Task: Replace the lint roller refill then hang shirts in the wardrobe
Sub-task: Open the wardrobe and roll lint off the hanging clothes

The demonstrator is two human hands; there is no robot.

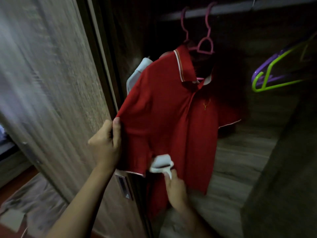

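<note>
wardrobe door (pixel 51 100): at the far left we see a wood-grain panel smeared by blur, with a recessed metal pull (pixel 123 186) low on its near edge.
grey cloth (pixel 34 196): it lies crumpled on the floor at the lower left, below the door.
left hand (pixel 107 143): we find it raised just beside the door's edge. The thumb is on top and the fingers are tucked behind the fabric, pinching the outer edge of a sleeve of the red polo shirt (pixel 171 117) and drawing it out toward the door.
pale shirt (pixel 139 71): only a slice shows, hanging behind the red polo shirt's shoulder.
red polo shirt: it hangs inside the wardrobe with its front toward us. We see a white-trimmed collar and a small gold emblem on the chest.
lint roller (pixel 162 163): it is white and pressed against the shirt's front, just under the held sleeve. It is too blurred for us to read its surface.
right hand (pixel 176 188): it sits below the roller, fingers curled round the white handle, gripping it.
pink hangers (pixel 205 51): we count two hooks over the rail (pixel 231 8). The red polo shirt hangs from one.
green and purple hangers (pixel 277 86): they are at the far right, bare and tilted, well apart from the red polo shirt.
wardrobe floor (pixel 240 160): we see a wood-grain board under the shirt's hem.
</note>
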